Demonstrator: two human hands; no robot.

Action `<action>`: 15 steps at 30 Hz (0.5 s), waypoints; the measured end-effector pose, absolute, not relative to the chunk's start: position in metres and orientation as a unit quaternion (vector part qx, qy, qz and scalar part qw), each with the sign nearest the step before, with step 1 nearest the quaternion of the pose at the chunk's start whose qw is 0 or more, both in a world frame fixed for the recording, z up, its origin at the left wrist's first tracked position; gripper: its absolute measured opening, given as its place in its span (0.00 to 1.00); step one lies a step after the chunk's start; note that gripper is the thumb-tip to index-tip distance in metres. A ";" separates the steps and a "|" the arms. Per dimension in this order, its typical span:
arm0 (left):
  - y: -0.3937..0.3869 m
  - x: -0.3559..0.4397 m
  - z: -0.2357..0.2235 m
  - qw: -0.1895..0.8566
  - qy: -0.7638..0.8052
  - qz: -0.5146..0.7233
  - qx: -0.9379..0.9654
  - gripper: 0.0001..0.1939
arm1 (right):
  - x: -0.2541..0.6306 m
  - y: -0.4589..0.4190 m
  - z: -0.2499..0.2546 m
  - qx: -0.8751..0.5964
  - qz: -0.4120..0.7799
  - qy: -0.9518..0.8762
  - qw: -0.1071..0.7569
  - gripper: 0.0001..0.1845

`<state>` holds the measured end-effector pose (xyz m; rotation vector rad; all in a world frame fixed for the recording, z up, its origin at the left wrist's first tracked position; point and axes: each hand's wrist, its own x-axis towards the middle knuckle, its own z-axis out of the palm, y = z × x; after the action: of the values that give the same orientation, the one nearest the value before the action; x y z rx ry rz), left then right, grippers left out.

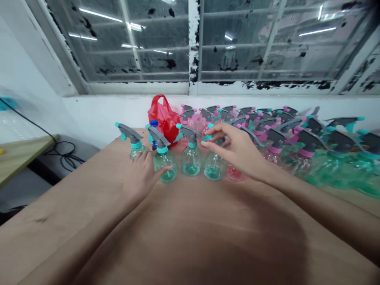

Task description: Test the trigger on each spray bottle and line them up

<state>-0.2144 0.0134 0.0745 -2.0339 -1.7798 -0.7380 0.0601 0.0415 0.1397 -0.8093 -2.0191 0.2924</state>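
Hands apart, spray bottles (190,158) by both
Left hand (138,174) at a green bottle (171,159), grip unclear; right hand (242,152), fingers parted, beside another bottle (213,168).

The bench (190,221) is light brown with a faint wood grain. Along it, the spray bottles come in 2 schemes: clear green bodies with turquoise collars and nozzle tips, and clear pink bodies with pink collars and tips; the spray heads (189,131) are grey. The carrier bag (163,116) is bright red, the bottle cap (153,123) blue, the wall (109,114) white, the window frame (194,43) white with black patches.
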 end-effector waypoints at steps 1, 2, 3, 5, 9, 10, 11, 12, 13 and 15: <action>0.015 -0.213 0.077 0.181 -0.626 -0.250 -0.716 0.20 | 0.060 0.042 0.140 -0.331 0.113 -0.819 0.455 0.12; 0.016 -0.212 0.080 0.192 -0.626 -0.241 -0.716 0.18 | 0.060 0.042 0.139 -0.333 0.108 -0.820 0.453 0.12; 0.018 -0.212 0.083 0.201 -0.626 -0.234 -0.716 0.17 | 0.061 0.043 0.138 -0.335 0.104 -0.821 0.451 0.12; 0.021 -0.211 0.086 0.216 -0.624 -0.220 -0.718 0.16 | 0.062 0.044 0.134 -0.340 0.101 -0.822 0.446 0.11; 0.029 -0.213 0.085 0.241 -0.617 -0.209 -0.720 0.18 | 0.066 0.047 0.129 -0.363 0.093 -0.820 0.432 0.11; 0.030 -0.214 0.084 0.245 -0.615 -0.208 -0.720 0.19 | 0.065 0.048 0.130 -0.370 0.089 -0.819 0.429 0.12; 0.032 -0.215 0.082 0.249 -0.613 -0.208 -0.720 0.20 | 0.065 0.048 0.131 -0.377 0.083 -0.818 0.425 0.12; 0.033 -0.216 0.081 0.251 -0.612 -0.210 -0.720 0.20 | 0.063 0.048 0.134 -0.386 0.076 -0.818 0.420 0.13; 0.034 -0.217 0.079 0.253 -0.612 -0.212 -0.718 0.20 | 0.060 0.049 0.137 -0.394 0.069 -0.818 0.413 0.14; 0.035 -0.218 0.077 0.257 -0.612 -0.218 -0.715 0.21 | 0.051 0.051 0.145 -0.410 0.047 -0.822 0.392 0.19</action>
<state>-0.2181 0.0349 0.0767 -1.9407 -1.6613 -0.5926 0.0511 0.0506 0.1446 -1.0421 -2.0876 0.1202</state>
